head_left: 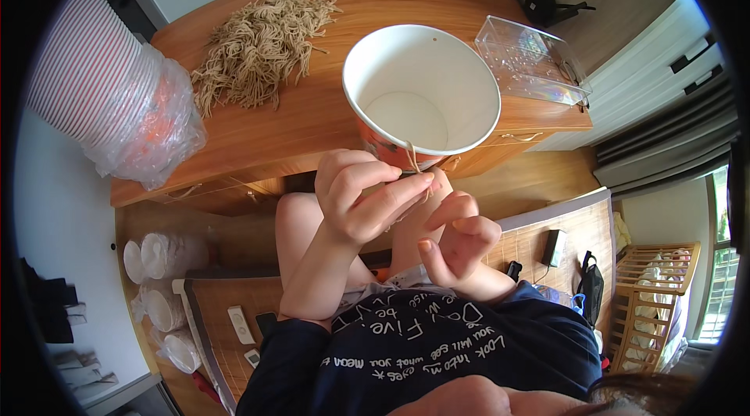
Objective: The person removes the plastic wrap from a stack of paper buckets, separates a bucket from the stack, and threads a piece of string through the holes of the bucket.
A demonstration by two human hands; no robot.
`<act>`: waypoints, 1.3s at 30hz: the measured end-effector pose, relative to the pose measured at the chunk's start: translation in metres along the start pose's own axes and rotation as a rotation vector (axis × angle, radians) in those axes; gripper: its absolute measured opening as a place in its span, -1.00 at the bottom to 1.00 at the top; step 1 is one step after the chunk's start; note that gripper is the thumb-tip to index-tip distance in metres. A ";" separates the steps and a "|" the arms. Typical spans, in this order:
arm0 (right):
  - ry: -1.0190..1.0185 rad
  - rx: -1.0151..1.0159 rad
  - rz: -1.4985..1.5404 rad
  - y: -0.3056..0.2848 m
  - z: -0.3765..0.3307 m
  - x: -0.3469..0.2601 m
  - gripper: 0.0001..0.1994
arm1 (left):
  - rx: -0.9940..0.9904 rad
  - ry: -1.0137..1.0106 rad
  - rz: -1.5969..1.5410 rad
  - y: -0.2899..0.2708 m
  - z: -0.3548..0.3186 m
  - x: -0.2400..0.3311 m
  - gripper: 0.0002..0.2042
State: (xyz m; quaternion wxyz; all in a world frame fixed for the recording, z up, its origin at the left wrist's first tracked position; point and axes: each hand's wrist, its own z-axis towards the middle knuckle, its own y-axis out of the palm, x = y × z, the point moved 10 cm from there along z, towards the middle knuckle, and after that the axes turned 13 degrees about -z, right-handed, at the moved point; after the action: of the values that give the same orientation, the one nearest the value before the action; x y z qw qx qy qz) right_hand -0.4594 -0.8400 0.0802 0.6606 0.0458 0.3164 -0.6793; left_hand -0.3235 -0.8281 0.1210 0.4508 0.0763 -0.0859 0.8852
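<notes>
Two bare hands are held up in front of the dark shirt, each with a different shape. By the left hand (363,193), a thin tan cord (412,157) is pinched between the thumb and a finger, the grip narrow at the tips. The left forearm is slanted up from the lower edge, and the hand is turned at the wrist so that its fingers are pointed rightward at the cord; the remaining fingers are bent. Just beyond those fingertips, the cord is draped at the near rim of a large white-lined paper bucket (414,92), and short strands are seen hanging below the pinch.

The right hand (465,240) is held lower, to the right of the left one and apart from the cord. Its elbow is bent, its fingers are loosely curled, and its thumb is set apart from them, with a moderate gap between; nothing is seen held there.

Beyond the left hand, to its left, a heap of tan cords (266,45) is spread on the wooden table (258,135). Farther left, a stack of buckets (101,80) is partly covered in clear plastic. Beyond the right hand, a transparent box (531,60) is placed near the table's right end.
</notes>
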 end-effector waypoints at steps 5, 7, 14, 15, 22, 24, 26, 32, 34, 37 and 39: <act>0.178 0.025 -0.106 0.002 0.009 0.016 -0.43 | -0.025 -0.038 -0.044 -0.001 0.003 -0.001 -0.73; 0.101 -0.017 -0.009 0.004 0.010 0.011 -0.48 | -0.037 -0.062 -0.039 0.001 0.005 -0.004 -0.73; 0.034 -0.038 0.079 -0.012 0.027 -0.017 -0.60 | -0.091 -0.032 -0.019 0.006 0.019 -0.003 -0.76; 0.036 -0.042 0.086 -0.013 0.030 -0.019 -0.61 | -0.100 -0.016 -0.033 0.006 0.019 -0.001 -0.74; -0.028 0.025 0.150 -0.028 0.048 -0.031 -0.61 | -0.110 0.042 -0.032 0.006 0.027 -0.003 -0.75; -0.038 0.026 0.158 -0.032 0.049 -0.035 -0.61 | -0.118 0.037 -0.016 0.008 0.031 -0.005 -0.75; -0.054 0.026 0.167 -0.037 0.051 -0.039 -0.61 | -0.123 0.018 -0.024 0.007 0.031 -0.010 -0.75; 0.018 -0.124 0.153 -0.033 0.049 -0.041 -0.85 | -0.167 -0.007 -0.030 0.011 0.028 -0.010 -0.72; 0.078 -0.130 0.217 -0.032 0.048 -0.041 -0.94 | -0.146 -0.096 0.077 0.009 0.029 -0.013 -0.66; -0.016 -0.308 0.162 -0.035 0.053 -0.060 -0.94 | -0.209 -0.185 0.143 0.012 0.027 -0.016 -0.65; -0.037 -0.256 0.135 -0.052 0.058 -0.063 -0.92 | -0.246 -0.222 0.127 0.010 0.026 -0.018 -0.68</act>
State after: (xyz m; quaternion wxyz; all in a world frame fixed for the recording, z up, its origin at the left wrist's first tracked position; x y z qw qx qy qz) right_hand -0.4795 -0.8173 0.1763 0.7109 -0.0304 0.3844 -0.5882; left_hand -0.3191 -0.8536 0.1414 0.3878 0.1123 -0.2473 0.8808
